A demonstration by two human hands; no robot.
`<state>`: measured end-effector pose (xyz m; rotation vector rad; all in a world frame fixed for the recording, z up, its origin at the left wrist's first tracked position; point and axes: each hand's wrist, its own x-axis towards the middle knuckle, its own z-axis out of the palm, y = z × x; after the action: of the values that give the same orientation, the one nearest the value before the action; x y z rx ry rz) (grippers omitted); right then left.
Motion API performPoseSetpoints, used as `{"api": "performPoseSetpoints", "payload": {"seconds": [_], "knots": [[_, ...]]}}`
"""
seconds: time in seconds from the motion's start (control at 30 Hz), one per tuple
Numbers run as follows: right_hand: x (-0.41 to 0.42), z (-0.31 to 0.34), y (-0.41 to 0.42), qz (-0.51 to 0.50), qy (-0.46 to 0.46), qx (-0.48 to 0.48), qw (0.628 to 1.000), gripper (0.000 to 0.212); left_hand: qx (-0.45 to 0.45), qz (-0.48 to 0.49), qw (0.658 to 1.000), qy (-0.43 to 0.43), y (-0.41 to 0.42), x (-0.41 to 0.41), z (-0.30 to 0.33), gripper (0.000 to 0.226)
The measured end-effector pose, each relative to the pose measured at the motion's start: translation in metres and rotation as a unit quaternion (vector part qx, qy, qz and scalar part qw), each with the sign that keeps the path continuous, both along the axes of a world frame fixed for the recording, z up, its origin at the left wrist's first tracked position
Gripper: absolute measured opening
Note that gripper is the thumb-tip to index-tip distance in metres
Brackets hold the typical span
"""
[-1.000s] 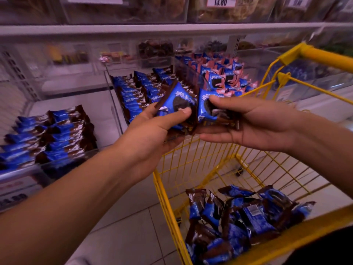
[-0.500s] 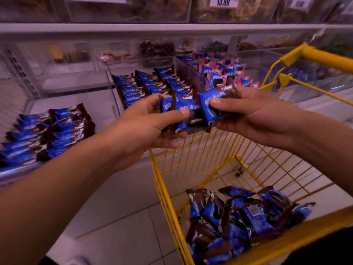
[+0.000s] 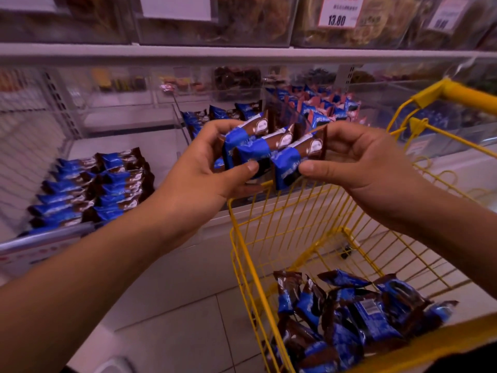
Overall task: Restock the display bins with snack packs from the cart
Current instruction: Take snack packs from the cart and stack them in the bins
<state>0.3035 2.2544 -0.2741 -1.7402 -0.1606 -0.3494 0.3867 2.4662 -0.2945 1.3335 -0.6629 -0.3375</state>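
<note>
At the left of the frame we see the left bin (image 3: 80, 232) already carrying two neat rows of blue-and-brown snack packs (image 3: 91, 189), with bare floor behind them toward the back wall. Moving toward the middle, our left hand (image 3: 199, 168) has its thumb and fingers clamped on the near end of a small fan of three packs (image 3: 271, 148), held up in front of the middle bin (image 3: 185, 130), which holds more of the same packs standing on edge. Our right hand (image 3: 357, 160) pinches the rightmost pack of the fan between thumb and fingers, so both grips are closed on the same bundle. We judge the step in hand to be squaring these packs into an even stack before setting them down; the next move calls for carrying the bundle forward over the bin edge and lowering it into a row without letting the slippery wrappers splay. Each wrapper carries a white oval logo and white script on the blue band, too blurred for us to read. At the upper right a shelf price tag (image 3: 337, 12) reads 13.80, with small print above it that we cannot make out. At the lower right the yellow cart (image 3: 242, 238) holds a loose heap of packs (image 3: 349, 319), so plenty remains to restock.
</note>
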Motion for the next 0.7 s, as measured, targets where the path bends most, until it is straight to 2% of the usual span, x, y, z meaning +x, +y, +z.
{"api": "performPoseSetpoints", "payload": {"seconds": [0.13,0.2,0.33,0.43,0.53,0.6,0.7], "knots": [[0.002,-0.001,0.022,-0.025,-0.048,-0.027,0.998,0.032,-0.022,-0.030,0.999,0.032,0.010,0.003,0.002,0.044],[0.006,-0.002,0.035,-0.021,-0.060,0.000,0.998,0.033,-0.048,-0.031,0.997,0.051,0.016,0.005,0.005,0.047],[0.028,0.010,0.067,0.002,-0.067,0.034,0.997,0.041,0.034,0.073,0.994,-0.071,0.046,0.015,0.024,0.065],[0.057,0.021,0.098,0.049,-0.028,0.036,0.998,0.067,0.066,0.104,0.986,-0.111,0.084,0.035,0.042,0.058],[0.087,0.035,0.128,0.097,0.036,-0.049,0.993,0.087,0.088,0.102,0.985,-0.110,0.122,0.049,0.047,0.061],[0.104,0.040,0.145,0.122,0.067,-0.128,0.982,0.074,0.103,0.114,0.984,-0.095,0.140,0.055,0.044,0.058],[0.121,0.033,0.162,0.125,0.104,-0.174,0.971,0.063,0.131,0.115,0.984,-0.034,0.154,0.064,0.034,0.064]]}}
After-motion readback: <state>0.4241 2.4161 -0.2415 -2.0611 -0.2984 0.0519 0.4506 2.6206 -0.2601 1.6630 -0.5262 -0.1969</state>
